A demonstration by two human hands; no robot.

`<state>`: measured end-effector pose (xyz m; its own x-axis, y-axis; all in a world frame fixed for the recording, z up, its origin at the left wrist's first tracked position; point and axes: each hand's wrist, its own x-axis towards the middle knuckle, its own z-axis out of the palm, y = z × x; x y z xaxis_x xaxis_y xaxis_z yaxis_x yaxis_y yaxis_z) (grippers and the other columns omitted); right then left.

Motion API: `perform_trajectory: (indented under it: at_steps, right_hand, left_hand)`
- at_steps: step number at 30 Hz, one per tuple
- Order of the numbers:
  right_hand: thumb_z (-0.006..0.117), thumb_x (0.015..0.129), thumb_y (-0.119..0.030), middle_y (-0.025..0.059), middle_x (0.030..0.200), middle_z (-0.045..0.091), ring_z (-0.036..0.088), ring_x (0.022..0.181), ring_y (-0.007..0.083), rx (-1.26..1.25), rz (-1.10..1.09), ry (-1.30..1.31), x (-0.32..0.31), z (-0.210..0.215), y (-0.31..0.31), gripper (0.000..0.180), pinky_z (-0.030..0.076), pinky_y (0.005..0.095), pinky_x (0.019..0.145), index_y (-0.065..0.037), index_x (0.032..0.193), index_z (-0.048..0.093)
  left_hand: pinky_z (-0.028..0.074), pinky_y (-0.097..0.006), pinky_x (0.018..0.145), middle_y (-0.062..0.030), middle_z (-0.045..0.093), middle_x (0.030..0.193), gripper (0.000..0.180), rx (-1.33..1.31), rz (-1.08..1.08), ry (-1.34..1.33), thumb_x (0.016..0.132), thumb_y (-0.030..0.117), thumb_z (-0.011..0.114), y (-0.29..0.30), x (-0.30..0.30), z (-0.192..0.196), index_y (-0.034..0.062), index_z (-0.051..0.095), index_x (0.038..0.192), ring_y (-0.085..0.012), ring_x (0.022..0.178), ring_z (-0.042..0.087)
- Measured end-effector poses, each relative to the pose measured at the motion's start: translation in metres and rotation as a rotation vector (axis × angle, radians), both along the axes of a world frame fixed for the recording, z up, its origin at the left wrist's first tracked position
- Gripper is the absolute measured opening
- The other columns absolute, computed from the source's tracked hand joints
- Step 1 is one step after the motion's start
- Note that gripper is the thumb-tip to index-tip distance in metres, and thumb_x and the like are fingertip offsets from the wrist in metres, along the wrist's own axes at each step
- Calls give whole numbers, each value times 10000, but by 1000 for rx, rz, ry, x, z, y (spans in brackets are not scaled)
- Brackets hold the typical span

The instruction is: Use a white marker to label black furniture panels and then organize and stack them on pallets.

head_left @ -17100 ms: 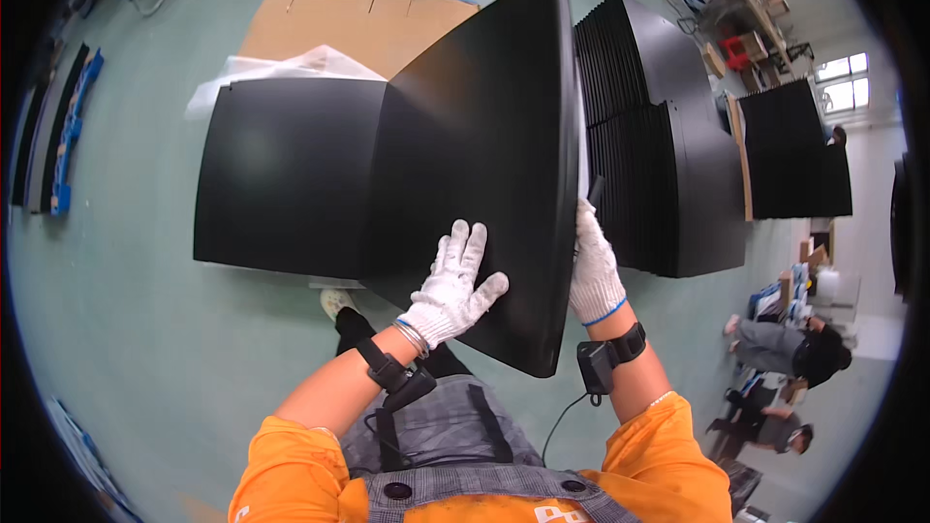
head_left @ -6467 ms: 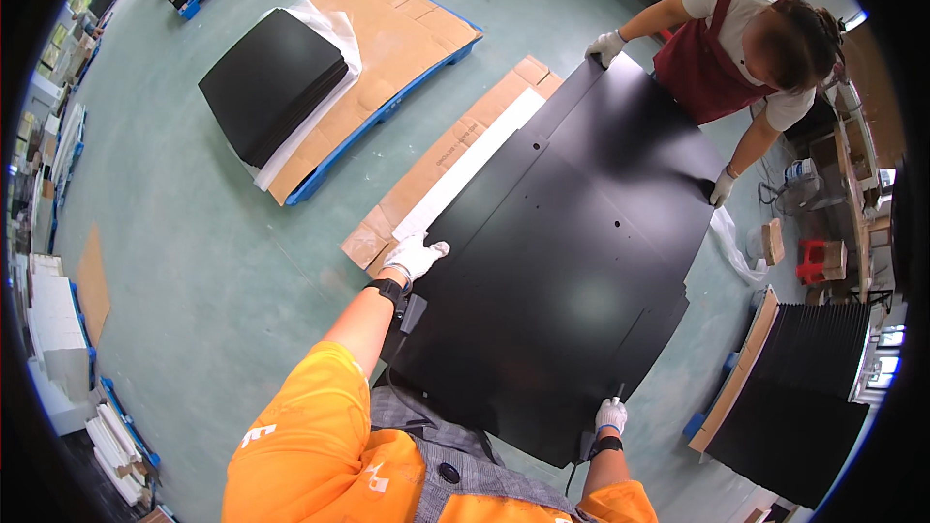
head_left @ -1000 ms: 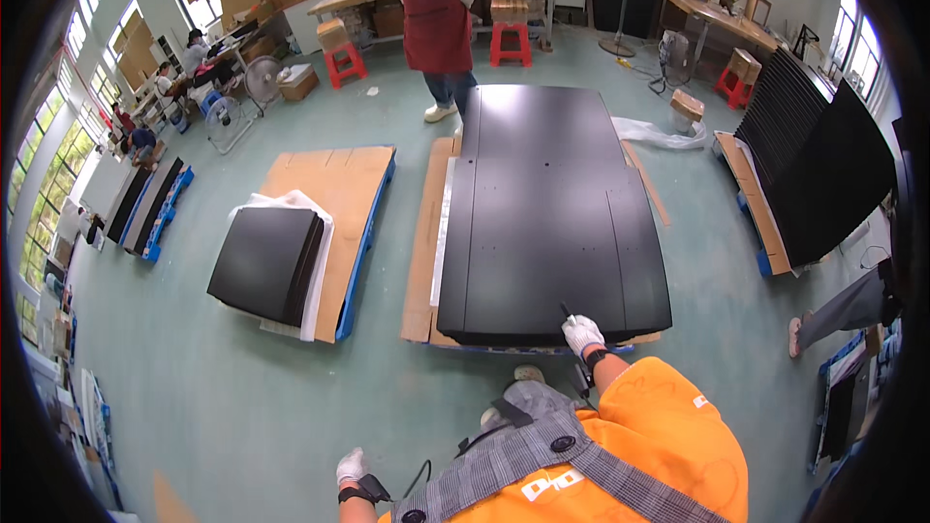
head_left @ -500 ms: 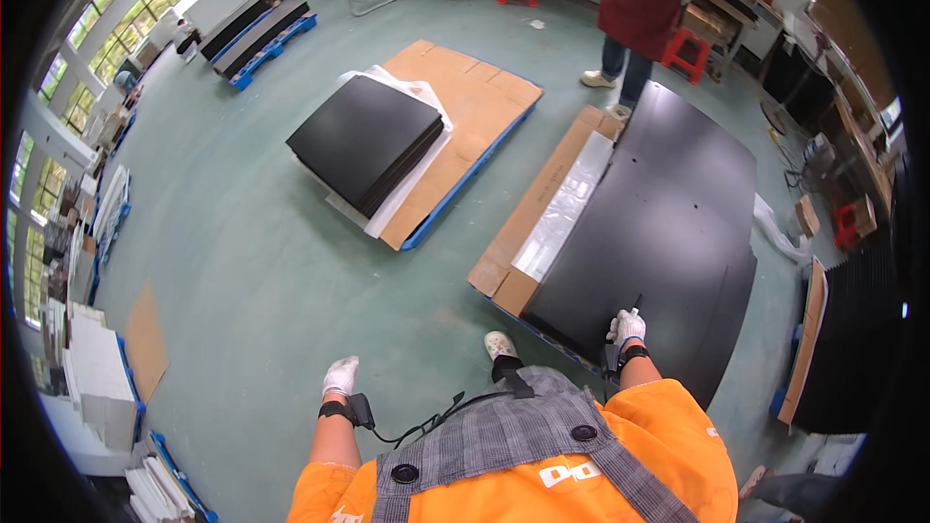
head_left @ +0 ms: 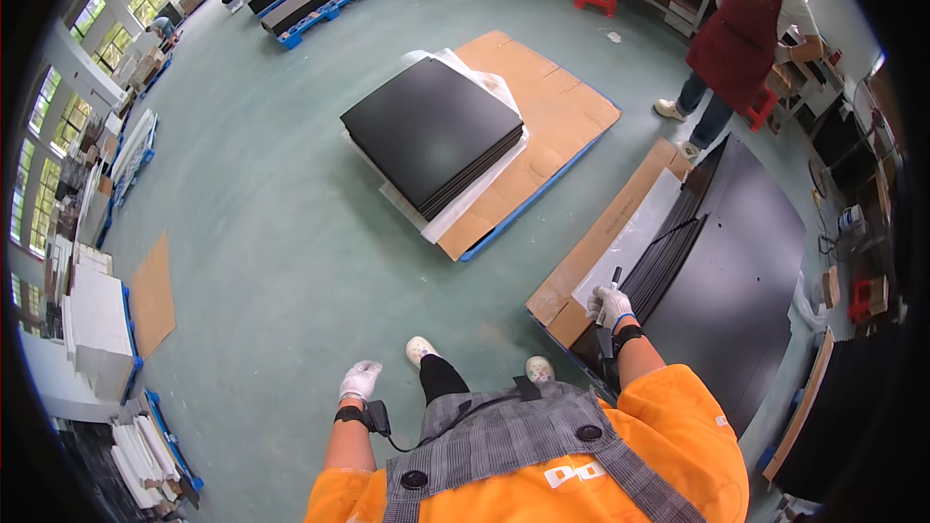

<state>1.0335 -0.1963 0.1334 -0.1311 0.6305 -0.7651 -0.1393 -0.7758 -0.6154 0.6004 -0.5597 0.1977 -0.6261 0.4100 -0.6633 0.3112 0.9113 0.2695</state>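
Black panels [head_left: 722, 261] lie stacked flat on a low pallet at our right, their long axis running from near our right foot up and away toward the person in the red apron [head_left: 741, 29]. The near corner of the stack points at us, the far short edge at that person's feet. Cardboard [head_left: 601, 242] and a clear plastic sheet [head_left: 644, 232] show beside the stack, on its left; we judge they are there to keep the dark faces off the pallet and the floor. The upper sheets sit slightly fanned along the left edge, so their rims show as thin steps.

Our right hand [head_left: 610, 307], in a white glove, is closed around a thin dark stick, perhaps a pen or marker [head_left: 614, 277], whose tip points up and away, just over the near left edge of the stack. We cannot tell whether the tip touches a panel. Our left hand [head_left: 360, 380], also gloved, hangs loose and half curled by our side, holding nothing, well apart from the panels.

Further left, a second, smaller stack of black sheets [head_left: 433, 131] rests on plastic over a cardboard-covered blue pallet [head_left: 542, 116], turned diagonally to the first. White boards [head_left: 92, 320] lie piled at the far left, by the windows.
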Motion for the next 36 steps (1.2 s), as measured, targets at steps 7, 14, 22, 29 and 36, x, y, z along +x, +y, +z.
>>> perform_trajectory:
  at_steps: [7,14,22,29,36]
  right_hand:
    - [506,831,-127,103,620,484,522,492,240,-107,6,-209,-117,-16,-40,97,458,370,409,-36,812,480]
    - [573,836,-140,98,706,546,563,546,222,-43,112,-94,-252,40,-37,120,518,379,476,-34,871,531]
    - [525,872,-123,97,727,544,555,553,217,-143,-25,-165,-300,-11,8,105,522,380,477,-44,941,530]
    - [552,867,-160,111,719,535,551,543,240,-225,-59,-314,-372,-58,93,163,512,391,459,-9,913,510]
    - [554,870,-153,87,747,576,586,593,211,-51,61,-32,-505,-6,194,159,524,349,519,-28,969,549]
  left_hand:
    - [415,-340,938,-161,597,1162,534,30,94,-29,829,445,546,-89,-181,-61,12,586,1138,-278,1110,548]
    - [472,-379,780,-107,624,1040,531,243,737,-278,858,428,559,-70,-289,-51,56,493,1232,-240,935,593]
    - [474,-367,749,-62,611,1031,556,185,631,-384,862,394,586,76,-350,-36,68,431,1285,-200,898,587]
    - [473,-291,722,-57,619,1024,503,135,231,-223,857,375,591,164,-437,10,50,504,1232,-161,884,585]
    - [471,-313,808,-113,619,1100,513,84,226,-179,860,365,577,265,-509,23,13,515,1229,-195,962,598]
